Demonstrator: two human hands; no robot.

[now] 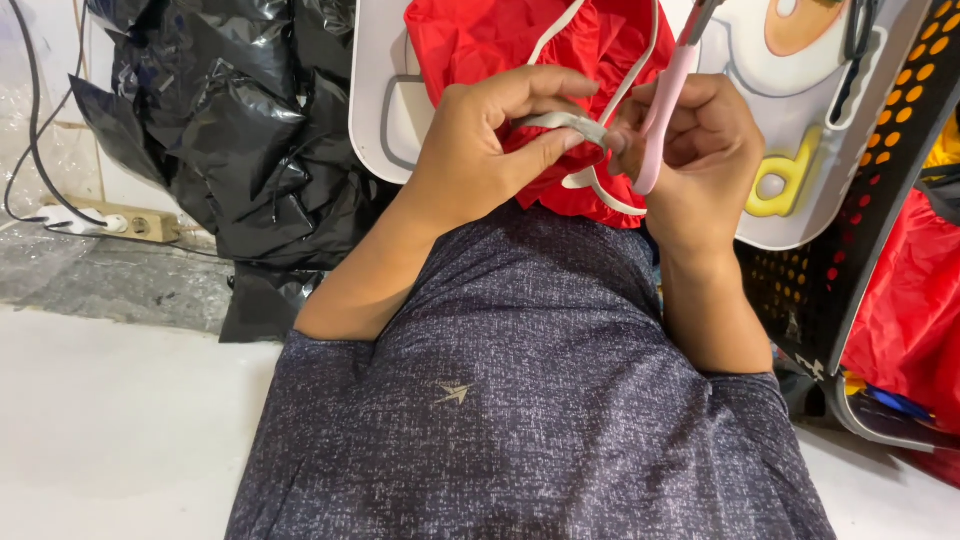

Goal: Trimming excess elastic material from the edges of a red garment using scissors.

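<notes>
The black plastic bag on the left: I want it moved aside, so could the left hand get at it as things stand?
Probably not right away. The left hand is pinching a white strap over the red fabric. The black plastic bag lies just beside that arm with nothing between, so once the strap is let go it looks reachable.

Just beyond our hands we see a white rounded sign board point(385, 120) lying flat under the red cloth, its face carrying raised grey-outlined shapes, an orange round shape and a yellow one. To the right of our grip a black panel point(905, 130) with rows of orange and red dots stands tilted against it. Well to the left, crumpled black plastic bags point(240, 140) are heaped.
</notes>
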